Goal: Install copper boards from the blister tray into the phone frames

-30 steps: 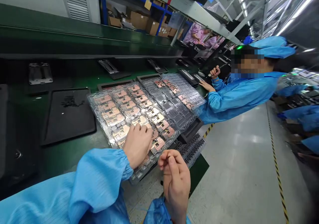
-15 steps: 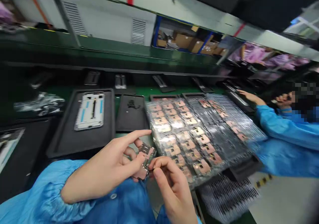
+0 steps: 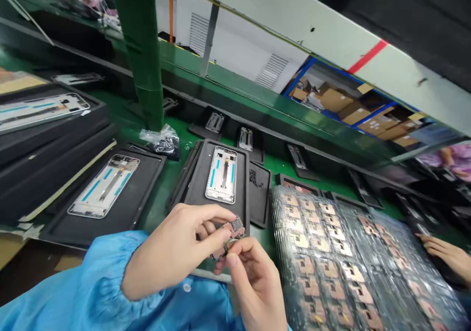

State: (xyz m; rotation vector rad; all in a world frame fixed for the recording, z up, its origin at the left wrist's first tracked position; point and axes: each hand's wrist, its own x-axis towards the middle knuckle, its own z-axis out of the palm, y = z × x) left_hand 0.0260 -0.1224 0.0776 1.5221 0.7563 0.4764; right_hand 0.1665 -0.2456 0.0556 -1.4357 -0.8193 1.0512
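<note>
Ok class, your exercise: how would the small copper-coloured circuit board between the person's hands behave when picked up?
Probably stiff: the small copper-coloured circuit board holds its shape between the left hand and right hand. Likely light: fingertips alone grip it.

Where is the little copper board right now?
In the head view, the little copper board is held between the left hand and right hand, just in front of the black tray and left of the clear plastic trays.

The left hand [image 3: 169,250] and right hand [image 3: 253,284] hide most of the small copper-coloured board [image 3: 236,227]
</note>
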